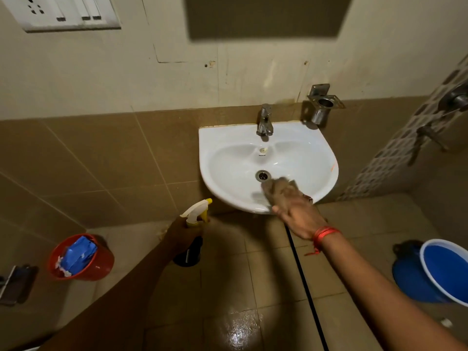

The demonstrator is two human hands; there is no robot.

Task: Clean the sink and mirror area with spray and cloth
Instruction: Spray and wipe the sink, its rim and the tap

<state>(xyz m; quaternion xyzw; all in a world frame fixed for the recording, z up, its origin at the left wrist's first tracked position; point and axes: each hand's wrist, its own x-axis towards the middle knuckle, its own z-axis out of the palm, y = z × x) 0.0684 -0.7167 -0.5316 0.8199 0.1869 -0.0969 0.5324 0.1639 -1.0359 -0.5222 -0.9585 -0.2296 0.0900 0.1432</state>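
Note:
A white wall-hung sink [228,148] with a steel tap [264,120] and a drain [262,176] sits at centre. My right hand [298,216] presses a brownish cloth [276,188] against the basin's front inner wall, just below the drain; the cloth is motion-blurred. My left hand [182,236] grips a dark spray bottle [192,249] with a white and yellow trigger head, held upright below and left of the sink. The mirror [266,16] hangs on the wall above, its lower part in view.
A red bucket [101,267] holding blue packaging stands on the floor at left. A blue bucket [410,279] sits at right. A steel cup holder [323,105] is mounted beside the tap, shower fittings [453,97] at far right. The floor tiles look wet.

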